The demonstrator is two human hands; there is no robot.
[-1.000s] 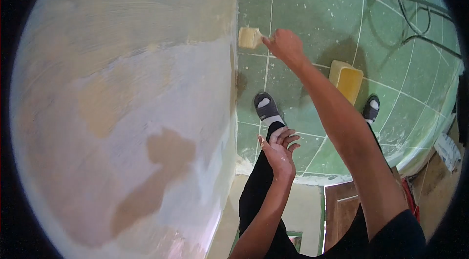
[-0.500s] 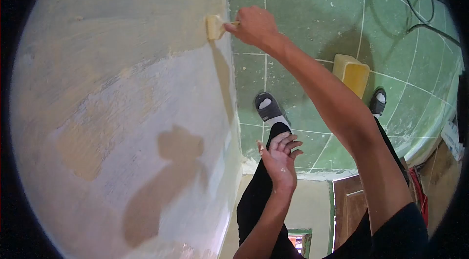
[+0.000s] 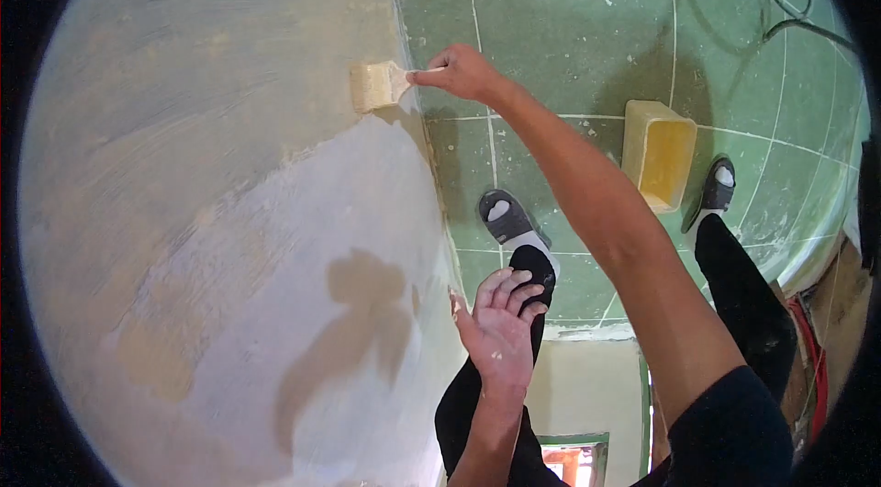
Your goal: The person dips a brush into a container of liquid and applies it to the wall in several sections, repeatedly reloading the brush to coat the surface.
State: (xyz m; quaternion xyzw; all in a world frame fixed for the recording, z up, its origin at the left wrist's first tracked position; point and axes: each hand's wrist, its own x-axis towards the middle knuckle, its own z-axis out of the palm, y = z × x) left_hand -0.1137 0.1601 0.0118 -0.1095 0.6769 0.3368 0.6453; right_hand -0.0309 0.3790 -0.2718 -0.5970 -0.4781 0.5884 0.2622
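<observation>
up against the wall (image 3: 229, 212), right hand (image 3: 463, 74) grips a paintbrush (image 3: 376, 86), handle mostly hidden; left hand (image 3: 500, 331) open, holding nothing.

A room under renovation is shown. A half-coated wall (image 3: 229, 212) and spattered green floor tiles (image 3: 569, 28) are seen.
</observation>
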